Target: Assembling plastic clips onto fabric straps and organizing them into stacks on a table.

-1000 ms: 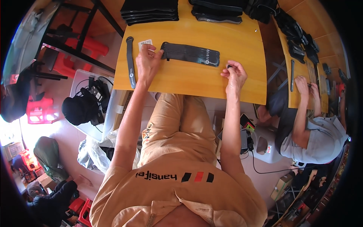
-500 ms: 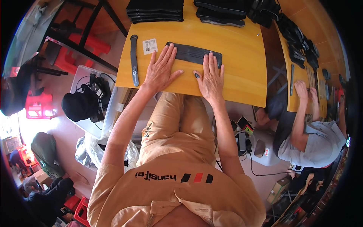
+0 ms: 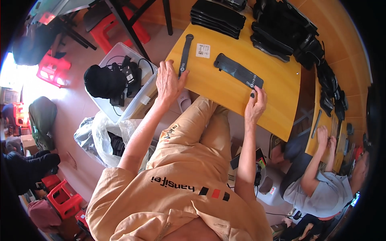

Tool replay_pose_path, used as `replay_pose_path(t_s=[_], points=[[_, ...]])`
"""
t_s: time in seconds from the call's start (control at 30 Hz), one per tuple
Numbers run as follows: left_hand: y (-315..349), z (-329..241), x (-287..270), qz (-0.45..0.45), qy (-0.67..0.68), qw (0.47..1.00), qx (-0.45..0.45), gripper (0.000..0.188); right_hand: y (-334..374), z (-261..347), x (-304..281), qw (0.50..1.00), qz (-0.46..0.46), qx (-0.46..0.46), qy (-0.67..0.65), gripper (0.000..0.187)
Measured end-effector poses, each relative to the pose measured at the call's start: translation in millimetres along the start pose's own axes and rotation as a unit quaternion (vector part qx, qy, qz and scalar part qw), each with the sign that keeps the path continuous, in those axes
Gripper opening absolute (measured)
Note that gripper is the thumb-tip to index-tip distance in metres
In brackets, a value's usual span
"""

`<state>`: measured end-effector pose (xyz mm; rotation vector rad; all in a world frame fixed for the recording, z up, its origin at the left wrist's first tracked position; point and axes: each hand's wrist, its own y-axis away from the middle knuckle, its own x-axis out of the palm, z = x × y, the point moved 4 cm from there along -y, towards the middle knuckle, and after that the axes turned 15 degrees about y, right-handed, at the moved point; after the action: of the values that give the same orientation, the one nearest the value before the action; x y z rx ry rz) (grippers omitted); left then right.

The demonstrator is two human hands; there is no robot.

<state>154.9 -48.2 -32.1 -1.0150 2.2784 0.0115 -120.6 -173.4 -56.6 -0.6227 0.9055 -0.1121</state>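
Note:
A flat dark grey fabric panel (image 3: 238, 70) lies slanted on the yellow table, with a row of small pale marks at its right end. My right hand (image 3: 256, 106) is at that end, fingers and thumb closed on the near corner; the thumb tip is dark. At the table's left front edge my left hand (image 3: 169, 84) is open, fingers apart, beside the lower end of a dark grey strap (image 3: 185, 54). Between strap and panel lies a white printed label (image 3: 203, 50).
Stacked black pads (image 3: 217, 19) and more black pieces (image 3: 271, 42) stand along the far side of the table (image 3: 225, 96). A clear bin (image 3: 146, 94) with black gear and cables is at left. On the right, another person (image 3: 321, 188) works at a second table.
The view has turned, shifting the table rightward. My hands, earlier flat on the panel, have parted: the left went to the table edge by the strap, the right to the panel's marked end.

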Motion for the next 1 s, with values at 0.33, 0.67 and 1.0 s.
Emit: replay_pose_path(t_s=[0.33, 0.67, 1.0], points=[[5, 32, 0, 0.165, 0.292, 0.918, -0.211, 0.023, 9, 68, -31, 0.997, 0.000, -0.013, -0.082, 0.018], [72, -19, 25, 0.247, 0.564, 0.713, -0.336, 0.010, 35, 142, -31, 0.942, 0.180, -0.203, -0.199, 0.028], [82, -24, 23, 0.252, 0.657, 0.602, -0.378, 0.017, 33, 124, -34, 0.936, 0.198, -0.109, -0.271, 0.018]])
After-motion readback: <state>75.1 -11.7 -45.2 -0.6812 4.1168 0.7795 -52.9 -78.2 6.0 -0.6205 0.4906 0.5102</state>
